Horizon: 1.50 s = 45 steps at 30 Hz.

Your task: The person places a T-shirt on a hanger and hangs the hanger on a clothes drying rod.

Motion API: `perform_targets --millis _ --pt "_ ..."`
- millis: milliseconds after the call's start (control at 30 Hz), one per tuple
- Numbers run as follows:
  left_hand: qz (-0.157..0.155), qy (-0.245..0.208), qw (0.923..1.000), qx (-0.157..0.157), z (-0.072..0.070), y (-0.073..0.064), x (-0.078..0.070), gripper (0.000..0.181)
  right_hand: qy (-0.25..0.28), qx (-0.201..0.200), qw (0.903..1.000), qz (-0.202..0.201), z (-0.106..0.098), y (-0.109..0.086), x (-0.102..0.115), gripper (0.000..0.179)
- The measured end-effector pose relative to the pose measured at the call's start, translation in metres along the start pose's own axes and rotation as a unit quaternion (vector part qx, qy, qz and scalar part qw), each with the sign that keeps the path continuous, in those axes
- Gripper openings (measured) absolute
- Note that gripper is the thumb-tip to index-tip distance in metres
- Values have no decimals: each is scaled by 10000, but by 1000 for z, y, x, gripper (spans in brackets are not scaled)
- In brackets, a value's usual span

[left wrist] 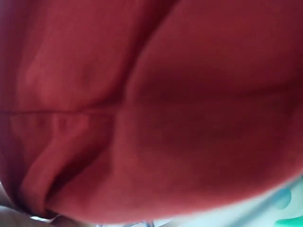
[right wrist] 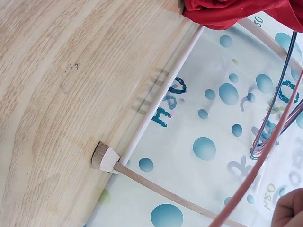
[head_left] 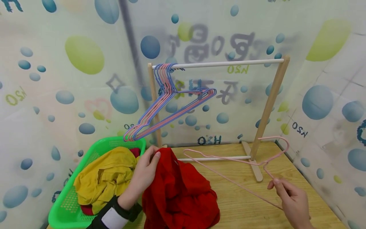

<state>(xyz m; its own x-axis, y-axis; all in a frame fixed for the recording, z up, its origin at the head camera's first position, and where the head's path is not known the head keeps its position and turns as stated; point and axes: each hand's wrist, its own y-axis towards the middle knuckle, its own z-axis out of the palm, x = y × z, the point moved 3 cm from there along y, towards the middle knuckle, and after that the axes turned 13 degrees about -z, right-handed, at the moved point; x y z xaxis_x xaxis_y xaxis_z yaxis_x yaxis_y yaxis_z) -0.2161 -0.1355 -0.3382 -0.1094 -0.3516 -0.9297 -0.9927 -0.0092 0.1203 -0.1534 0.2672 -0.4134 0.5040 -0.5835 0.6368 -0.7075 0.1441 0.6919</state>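
A red garment [head_left: 183, 194] hangs in loose folds from my left hand [head_left: 144, 173], whose thumb and fingers pinch its upper edge. Its lower part bunches over the wooden table. Red cloth [left wrist: 189, 118] fills most of the left wrist view, hiding nearly all of that hand. On the right, my right hand [head_left: 294, 200] grips a pink wire hanger [head_left: 260, 163] near one shoulder, with the hook pointing up and away. The hanger's other end reaches left, close to the red garment. In the right wrist view, the pink hanger wire [right wrist: 254, 170] crosses beside part of my hand.
A rack with a white top rail [head_left: 228, 63] and wooden posts stands at the back. Several blue and pink hangers [head_left: 148, 116] hang at its left end. A green basket [head_left: 61, 203] at left holds a yellow garment [head_left: 105, 178] and some dark red cloth.
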Motion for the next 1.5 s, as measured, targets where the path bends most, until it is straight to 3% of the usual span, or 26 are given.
perform_targets --millis 133,267,400,567,700,800,933,1067,1200,1367,1500 --pt "170 -84 9998 -67 2 3 7 17 63 120 9999 -18 1 -1 4 23" --pt "447 126 9986 -257 2 4 11 17 133 248 9996 -61 2 -2 8 23" --pt "657 298 9966 -401 3 3 11 17 293 269 9991 -146 4 -3 11 23" --pt "852 200 9953 -425 1 3 8 15 639 288 9969 -350 7 -3 12 23" --pt "844 127 9957 -362 0 0 2 12 989 342 9932 -504 8 -4 13 24" --pt "885 131 9956 -295 0 -6 -11 10 1149 399 9911 -541 10 -4 13 25" --pt "870 138 9960 -170 0 -14 -28 11 1029 415 9922 -571 14 -6 15 25" --pt "823 158 9965 -33 1 -16 -35 10 1155 375 9907 -615 18 -6 19 26" --pt "939 181 9954 32 2 -17 -37 10 1425 462 9866 -642 22 -5 22 26" --pt "1305 259 9911 106 3 -17 -36 9 1865 602 9780 -715 27 -3 24 27" --pt "1484 326 9882 198 7 -12 -24 9 2068 674 9725 -837 32 -2 27 28"
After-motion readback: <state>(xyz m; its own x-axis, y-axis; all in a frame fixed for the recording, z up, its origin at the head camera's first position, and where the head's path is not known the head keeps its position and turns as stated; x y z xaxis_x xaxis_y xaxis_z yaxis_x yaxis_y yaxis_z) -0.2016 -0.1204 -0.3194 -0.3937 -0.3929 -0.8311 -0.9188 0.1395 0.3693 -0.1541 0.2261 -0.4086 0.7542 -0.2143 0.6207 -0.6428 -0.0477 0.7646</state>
